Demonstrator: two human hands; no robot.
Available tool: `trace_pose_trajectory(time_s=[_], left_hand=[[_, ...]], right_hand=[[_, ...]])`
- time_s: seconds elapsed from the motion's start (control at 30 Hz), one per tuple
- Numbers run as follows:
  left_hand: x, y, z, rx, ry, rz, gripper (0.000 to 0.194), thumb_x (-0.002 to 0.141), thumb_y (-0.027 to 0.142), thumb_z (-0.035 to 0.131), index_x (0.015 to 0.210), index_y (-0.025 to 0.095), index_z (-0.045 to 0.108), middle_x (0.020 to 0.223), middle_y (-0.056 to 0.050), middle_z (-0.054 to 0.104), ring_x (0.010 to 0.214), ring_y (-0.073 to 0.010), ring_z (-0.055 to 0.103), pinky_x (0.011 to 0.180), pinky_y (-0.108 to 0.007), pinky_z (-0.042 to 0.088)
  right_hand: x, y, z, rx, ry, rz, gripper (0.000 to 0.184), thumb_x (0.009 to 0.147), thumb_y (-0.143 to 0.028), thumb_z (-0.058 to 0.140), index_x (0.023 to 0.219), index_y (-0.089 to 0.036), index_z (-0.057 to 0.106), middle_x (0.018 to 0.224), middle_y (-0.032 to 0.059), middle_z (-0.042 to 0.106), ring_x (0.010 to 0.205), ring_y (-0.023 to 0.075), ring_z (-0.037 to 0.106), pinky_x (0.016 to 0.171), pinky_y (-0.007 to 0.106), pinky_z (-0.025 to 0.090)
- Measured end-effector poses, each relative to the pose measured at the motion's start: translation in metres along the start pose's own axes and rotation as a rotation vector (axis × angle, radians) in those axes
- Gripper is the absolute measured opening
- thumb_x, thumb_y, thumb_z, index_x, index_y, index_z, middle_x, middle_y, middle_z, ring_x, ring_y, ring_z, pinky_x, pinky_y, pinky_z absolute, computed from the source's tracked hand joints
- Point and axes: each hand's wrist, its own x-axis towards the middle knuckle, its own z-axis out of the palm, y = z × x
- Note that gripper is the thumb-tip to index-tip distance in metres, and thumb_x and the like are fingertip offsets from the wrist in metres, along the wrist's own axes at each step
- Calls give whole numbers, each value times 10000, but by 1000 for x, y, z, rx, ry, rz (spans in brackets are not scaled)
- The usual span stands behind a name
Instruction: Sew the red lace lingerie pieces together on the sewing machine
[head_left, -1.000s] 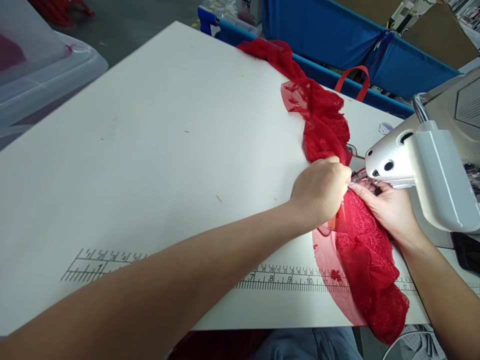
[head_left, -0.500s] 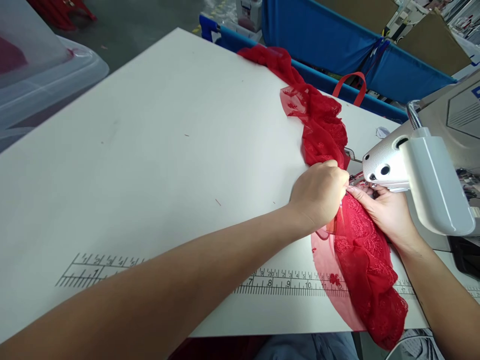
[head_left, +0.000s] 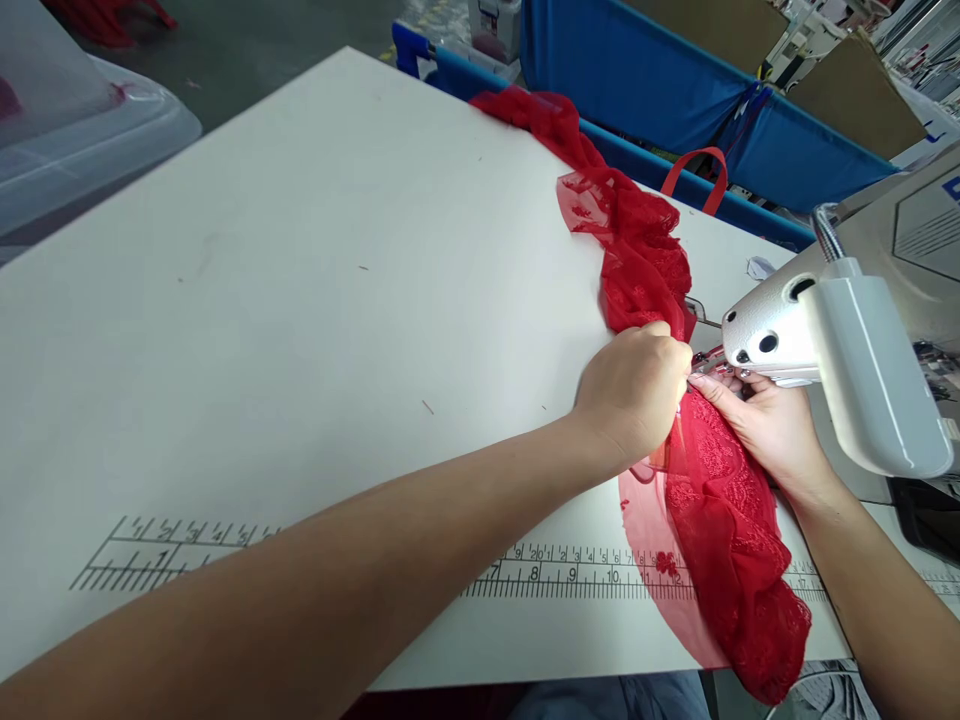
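Note:
A long strip of red lace fabric [head_left: 727,480] lies bunched across the white table, running from its far edge to its front edge. On the right stands a white sewing machine [head_left: 765,320], its needle area largely hidden behind the hands. My left hand [head_left: 637,385] is closed in a fist on the fabric just left of the needle area. Close by on the right, my right hand [head_left: 765,415] pinches the fabric's edge between thumb and fingers, under the machine head. The fingertips of both hands nearly meet there.
A printed ruler [head_left: 570,575] runs along the front of the white table [head_left: 300,300]. Beyond the far edge hangs a blue cloth bin [head_left: 600,70]. A clear plastic box [head_left: 90,130] stands at the left. A dark phone-like object [head_left: 926,515] lies at the right.
Both hands keep their hold on the red lace fabric beside the needle area. The whole view has shifted slightly; the fabric itself hardly differs.

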Motion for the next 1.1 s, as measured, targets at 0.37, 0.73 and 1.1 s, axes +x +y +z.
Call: trace_pose_trajectory(time_s=[0.37,0.73,1.1], left_hand=[[0,1,-2,11,-16,-5,238,842,48,506,727,162,680,780,-25,537,654,-134,448,544,-303,327],[-1,1,-2,4,-22,1,237,793,24,497,679,164,651,769,-20,532,626,-123,424,522,-302,314],[-1,1,-2,-3,-2,10,249,830,43,496,684,166,656,763,-26,539,635,-132,441,533,-308,321]], right_hand=[[-1,4,1,40,-4,-28,320,782,-569,725,771,-253,680,756,15,708,725,228,665,750,415,574],[0,1,0,12,-10,-83,316,799,-571,705,790,-256,699,780,19,729,772,244,684,784,421,585],[-3,-6,1,-33,35,-77,297,810,-533,699,713,-253,682,688,15,697,655,221,655,672,393,574]])
